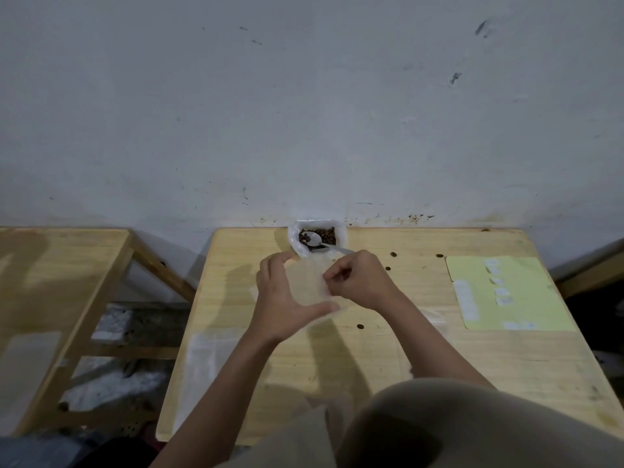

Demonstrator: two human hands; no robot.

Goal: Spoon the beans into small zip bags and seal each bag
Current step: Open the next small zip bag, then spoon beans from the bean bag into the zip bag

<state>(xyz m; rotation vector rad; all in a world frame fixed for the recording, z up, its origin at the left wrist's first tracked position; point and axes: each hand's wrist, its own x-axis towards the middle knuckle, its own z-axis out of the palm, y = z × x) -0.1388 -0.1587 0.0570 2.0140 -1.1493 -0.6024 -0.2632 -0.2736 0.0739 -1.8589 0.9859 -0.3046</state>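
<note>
A small clear zip bag (305, 285) is held above the middle of the wooden table (371, 349). My left hand (278, 298) grips its left side, with the thumb along the bottom edge. My right hand (359, 280) pinches the bag's right edge with curled fingers. Behind the hands, a white bag-lined container (295, 238) stands at the table's far edge with brown beans (326, 235) inside. A metal spoon (319, 241) lies in the beans, its handle pointing right toward my right hand.
A yellow sheet (526, 298) with small white labels lies at the right. Clear plastic bags (209, 352) lie flat near the left front. Loose beans (360, 326) dot the tabletop. A second wooden table (50, 282) stands left across a gap. A wall rises just behind.
</note>
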